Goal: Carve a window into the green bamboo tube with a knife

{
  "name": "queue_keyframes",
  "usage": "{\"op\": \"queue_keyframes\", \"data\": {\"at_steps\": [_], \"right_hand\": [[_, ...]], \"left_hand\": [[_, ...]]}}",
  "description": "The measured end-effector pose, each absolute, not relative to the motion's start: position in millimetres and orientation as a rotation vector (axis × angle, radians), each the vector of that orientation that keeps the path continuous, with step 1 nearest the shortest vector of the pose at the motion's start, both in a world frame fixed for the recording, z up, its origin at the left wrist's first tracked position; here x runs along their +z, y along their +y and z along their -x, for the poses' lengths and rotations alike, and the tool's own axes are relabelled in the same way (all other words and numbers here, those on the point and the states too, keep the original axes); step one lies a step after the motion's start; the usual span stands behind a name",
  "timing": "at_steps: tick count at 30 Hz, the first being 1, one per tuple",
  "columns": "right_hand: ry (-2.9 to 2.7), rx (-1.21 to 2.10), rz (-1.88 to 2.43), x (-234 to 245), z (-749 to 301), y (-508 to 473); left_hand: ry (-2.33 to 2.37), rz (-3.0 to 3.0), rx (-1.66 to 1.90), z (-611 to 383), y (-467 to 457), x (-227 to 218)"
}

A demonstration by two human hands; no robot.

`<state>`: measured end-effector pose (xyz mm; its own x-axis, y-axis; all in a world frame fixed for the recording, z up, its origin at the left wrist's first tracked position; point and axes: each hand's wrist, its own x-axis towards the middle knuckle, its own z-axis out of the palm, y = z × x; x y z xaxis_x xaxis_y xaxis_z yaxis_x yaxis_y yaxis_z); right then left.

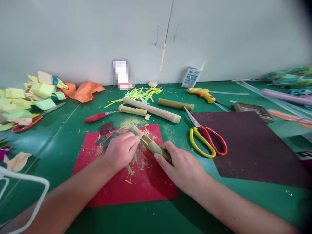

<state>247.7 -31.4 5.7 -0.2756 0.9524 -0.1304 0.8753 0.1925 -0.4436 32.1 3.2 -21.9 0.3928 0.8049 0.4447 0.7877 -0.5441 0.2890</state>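
Note:
My right hand (181, 165) is closed round the near end of a green bamboo tube (159, 150) that has a slot cut in its upper side. My left hand (123, 148), fingers pinched together, touches the tube at that slot; whatever may be between the fingertips is hidden. Beneath both hands lies a red mat (109, 191) strewn with bamboo shavings (131, 172). Small dark scraps that look like sandpaper (106, 128) rest by the left hand. Just beyond is a red-handled knife or pointed tool (97, 117).
Behind the mat lie bamboo pieces (156, 110) and cut straw bits (143, 94). Scissors (204, 136) partly overlap a dark sheet (253, 152) on the right. A yellow glue gun (202, 95) sits farther back. Folded paper (41, 94) is heaped left, near a white wire frame (36, 178).

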Motion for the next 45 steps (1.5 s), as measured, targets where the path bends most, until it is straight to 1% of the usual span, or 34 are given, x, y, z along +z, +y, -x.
{"op": "queue_keyframes", "data": {"at_steps": [4,8,12,15,32,36,39,43,45], "right_hand": [[-2.288,0.649,1.779,5.6,-247.2,-30.1],[-2.294,0.669,1.792,5.1,-247.0,-30.6],[-2.292,0.635,1.774,4.8,-247.3,-32.0],[-2.293,0.627,1.770,4.7,-247.0,-32.0],[-2.297,0.669,1.782,6.6,-246.6,-31.5],[-2.307,0.693,1.770,8.5,-246.5,-31.4],[-2.296,0.683,1.785,8.2,-246.7,-30.7],[-2.307,0.695,1.780,5.6,-247.1,-29.7],[-2.305,0.700,1.781,5.1,-247.0,-29.8]], "left_hand": [[1.562,-2.574,0.913,-31.3,5.4,-20.8],[1.496,-2.607,0.862,-29.9,5.3,-20.8],[1.570,-2.598,0.862,-30.4,3.9,-22.1],[1.496,-2.638,0.822,-31.7,3.2,-22.5],[1.643,-2.625,0.830,-31.9,4.4,-21.8],[1.510,-2.652,0.807,-32.5,3.6,-20.7],[1.606,-2.589,0.845,-32.6,3.2,-19.9],[1.529,-2.590,0.813,-33.4,2.2,-19.5],[1.574,-2.558,0.839,-33.9,1.9,-19.4]]}}
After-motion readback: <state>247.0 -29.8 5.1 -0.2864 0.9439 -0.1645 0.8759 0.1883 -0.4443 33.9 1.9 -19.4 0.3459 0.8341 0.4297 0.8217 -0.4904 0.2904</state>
